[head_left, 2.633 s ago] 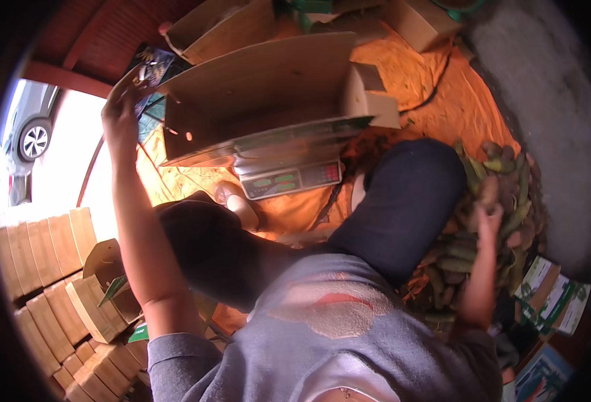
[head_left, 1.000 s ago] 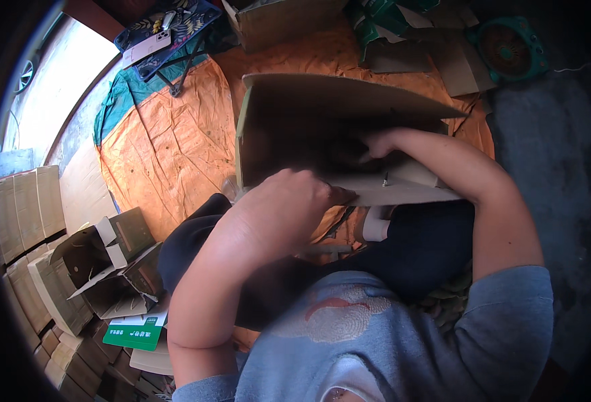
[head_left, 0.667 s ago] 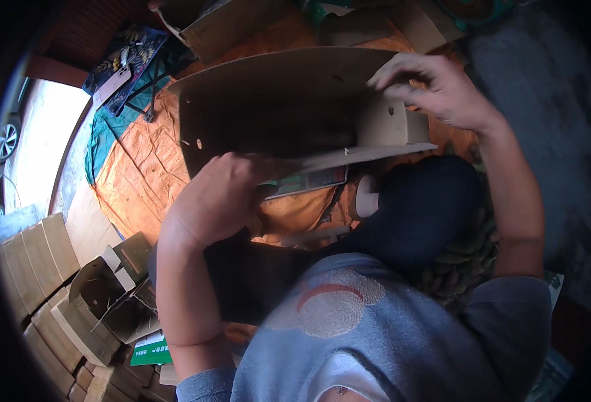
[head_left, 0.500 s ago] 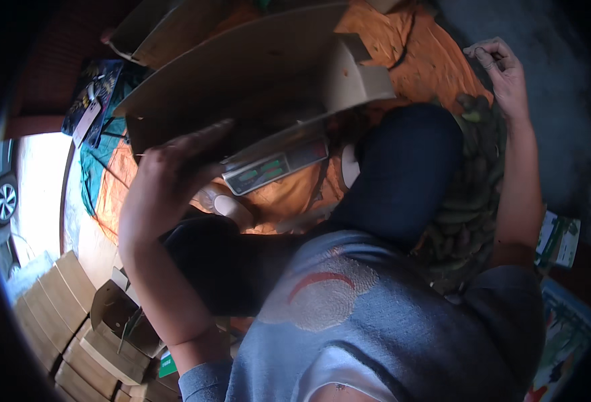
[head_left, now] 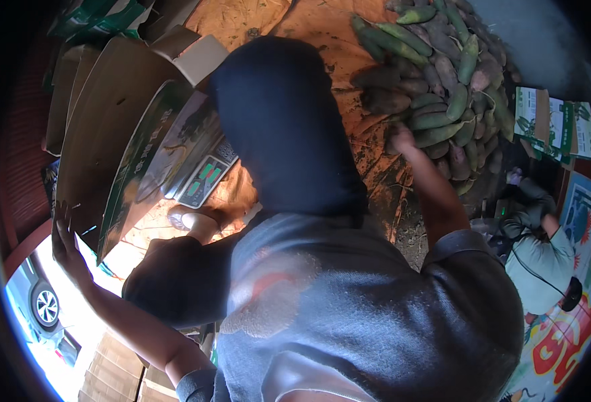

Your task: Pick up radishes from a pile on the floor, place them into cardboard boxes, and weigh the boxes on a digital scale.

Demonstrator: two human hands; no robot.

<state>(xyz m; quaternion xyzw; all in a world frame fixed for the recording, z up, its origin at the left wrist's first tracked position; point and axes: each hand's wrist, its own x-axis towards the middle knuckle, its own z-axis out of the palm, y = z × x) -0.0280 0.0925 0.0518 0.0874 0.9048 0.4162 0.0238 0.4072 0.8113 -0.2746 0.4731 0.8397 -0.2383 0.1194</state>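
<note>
A heap of long green and purplish-brown vegetables, radish-like in shape (head_left: 442,87), lies at the far right. My right hand (head_left: 400,139) reaches down to the heap's near left edge. Its fingers are blurred and in shade, so whether it grips one is unclear. To the left, a large cardboard box (head_left: 124,100) stands tilted, its open side showing. My left hand (head_left: 67,251) is at the box's near left corner, fingers stretched out and apart. A scale with a lit green display (head_left: 205,177) shows beside the box, partly under it.
An orange sheet (head_left: 295,23) covers the ground. Other cartons (head_left: 111,365) stand at the lower left and more at the upper left. A green-and-white carton (head_left: 543,124) sits right of the heap. Another person (head_left: 543,261) is at the far right. A parked car (head_left: 41,295) shows outside.
The view has swung right, bringing the heap into fuller sight. My right hand has come down from the grey floor to the heap. My left hand has shifted from over the box to its corner.
</note>
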